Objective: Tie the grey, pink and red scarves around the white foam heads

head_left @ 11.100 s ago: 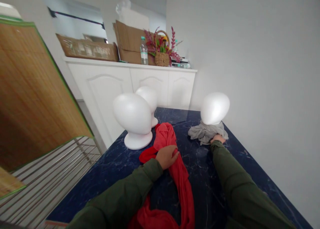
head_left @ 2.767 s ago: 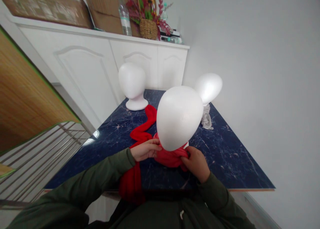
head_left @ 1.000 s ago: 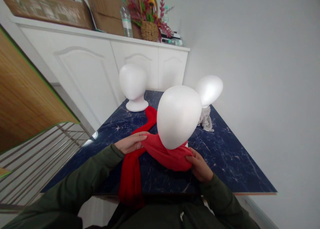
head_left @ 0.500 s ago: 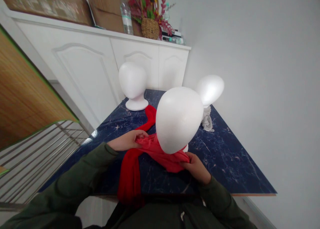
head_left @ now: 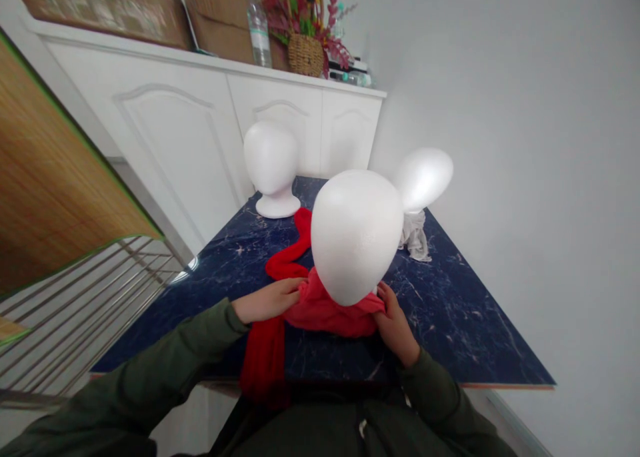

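Note:
A coral-red cloth (head_left: 330,316) lies around the base of the nearest white mannequin head (head_left: 356,234), below its chin. My left hand (head_left: 273,298) has its fingers closed on the cloth's left end. At the right end, my right hand (head_left: 396,320) grips the cloth beside the head's neck. A brighter red scarf (head_left: 264,357) runs under the left side and hangs over the table's front edge; its far part bends back behind my left hand. The neck of the near head is mostly hidden.
Two more white heads stand farther back, one at left (head_left: 271,160) and one at right (head_left: 425,177) with grey cloth (head_left: 415,236) around its neck. The blue marbled table (head_left: 465,330) meets a wall. A metal rack (head_left: 100,310) is at left.
My left hand has moved right, bringing the left end of the coral-red cloth closer to the near head. The cloth is more bunched around the base. The view has shifted slightly.

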A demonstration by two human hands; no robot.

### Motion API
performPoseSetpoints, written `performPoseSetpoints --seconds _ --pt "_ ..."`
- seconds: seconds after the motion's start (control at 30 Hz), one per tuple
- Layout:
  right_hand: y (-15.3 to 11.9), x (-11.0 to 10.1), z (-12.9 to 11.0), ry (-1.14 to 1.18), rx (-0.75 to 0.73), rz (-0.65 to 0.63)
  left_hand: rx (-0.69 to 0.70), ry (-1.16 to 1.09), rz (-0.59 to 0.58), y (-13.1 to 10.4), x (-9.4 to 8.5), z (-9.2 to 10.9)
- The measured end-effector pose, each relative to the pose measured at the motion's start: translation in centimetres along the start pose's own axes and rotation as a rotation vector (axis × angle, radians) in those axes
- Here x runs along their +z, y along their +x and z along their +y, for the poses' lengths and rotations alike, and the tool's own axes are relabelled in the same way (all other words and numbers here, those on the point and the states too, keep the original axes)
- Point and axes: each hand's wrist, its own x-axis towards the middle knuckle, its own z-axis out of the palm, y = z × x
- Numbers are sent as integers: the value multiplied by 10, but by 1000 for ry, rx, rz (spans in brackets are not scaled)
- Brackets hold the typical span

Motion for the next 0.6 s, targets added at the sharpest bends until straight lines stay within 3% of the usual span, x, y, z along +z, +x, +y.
performPoseSetpoints --seconds 0.1,0.2,0.37,0.5,0.6 --pt "0 -6 -1 190 108 112 130 102 13 12 14 12" --pt "-1 -18 -1 284 115 282 242 177 -3 26 22 22" --pt "3 -54 6 508 123 438 394 90 -72 61 34 42" --pt "16 -97 30 599 149 601 360 235 -24 83 34 42" --pt "31 -131 57 435 113 757 229 476 58 86 18 18"
